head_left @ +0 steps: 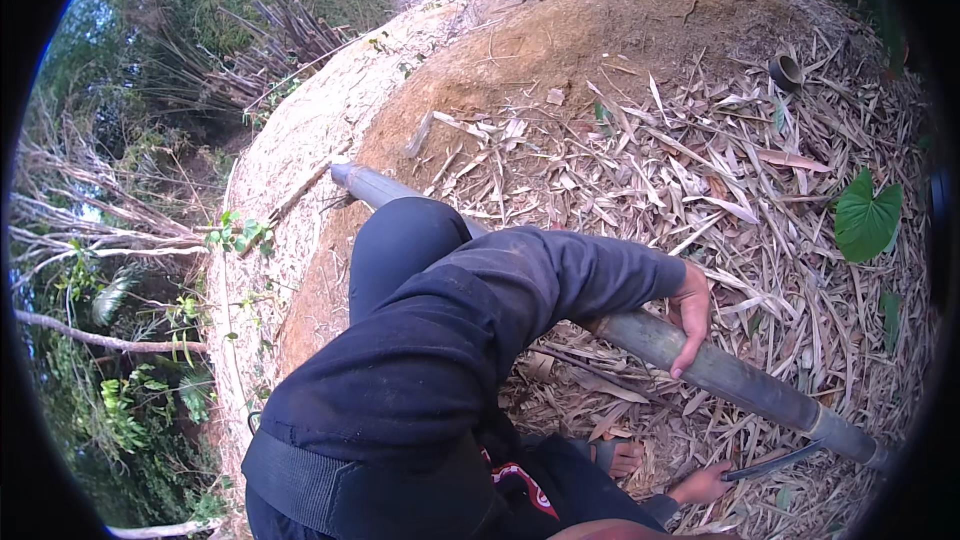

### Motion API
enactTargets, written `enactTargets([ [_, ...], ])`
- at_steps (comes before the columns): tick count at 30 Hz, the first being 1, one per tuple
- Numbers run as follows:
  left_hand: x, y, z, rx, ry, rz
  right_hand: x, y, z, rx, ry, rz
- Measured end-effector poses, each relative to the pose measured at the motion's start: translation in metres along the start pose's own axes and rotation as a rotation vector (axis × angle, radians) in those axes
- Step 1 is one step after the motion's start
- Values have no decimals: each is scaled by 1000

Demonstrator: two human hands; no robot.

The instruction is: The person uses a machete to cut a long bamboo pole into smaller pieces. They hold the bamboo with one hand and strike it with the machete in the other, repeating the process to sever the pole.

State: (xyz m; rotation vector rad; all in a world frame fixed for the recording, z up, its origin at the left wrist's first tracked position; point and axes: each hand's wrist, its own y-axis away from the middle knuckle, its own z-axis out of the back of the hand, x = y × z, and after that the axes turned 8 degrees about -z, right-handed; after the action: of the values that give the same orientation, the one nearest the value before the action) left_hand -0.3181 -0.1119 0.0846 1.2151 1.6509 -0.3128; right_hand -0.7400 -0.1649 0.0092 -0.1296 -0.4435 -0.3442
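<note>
A thick grey-green bamboo pole [740, 380] lies slantwise from the far left to the near right. My left arm reaches across it, and my left hand [690, 315] grips the pole from above, fingers bent over its side. Lower down, my right hand [701, 485] is closed on the handle end of a long knife. The knife's dark, slightly curved blade [775, 462] points right, its tip beside or against the pole near a pale joint ring [818, 420]; whether it touches cannot be told. My dark-clad knee [405, 250] hides part of the pole.
Dry bamboo leaves [600, 180] cover the ground around the pole. My sandalled foot [625, 458] is close to my right hand. A short hollow bamboo piece [786, 72] lies at the far right, a green leafy plant [868, 218] nearer. Bare soil [620, 20] rises behind; brush stands left.
</note>
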Motion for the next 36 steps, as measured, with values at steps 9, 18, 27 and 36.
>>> enactTargets([
  [9,-7,-12,-4,19,-2,44,-25,-24,-14,-67,30,95],
  [18,-22,7,4,73,-105,108,5,4,-11,-50,-117,98],
  [27,-42,2,-5,-95,-226,157,17,-3,15,29,-313,-20],
  [36,-38,9,-15,-111,-289,155,70,24,72,225,-40,455],
])
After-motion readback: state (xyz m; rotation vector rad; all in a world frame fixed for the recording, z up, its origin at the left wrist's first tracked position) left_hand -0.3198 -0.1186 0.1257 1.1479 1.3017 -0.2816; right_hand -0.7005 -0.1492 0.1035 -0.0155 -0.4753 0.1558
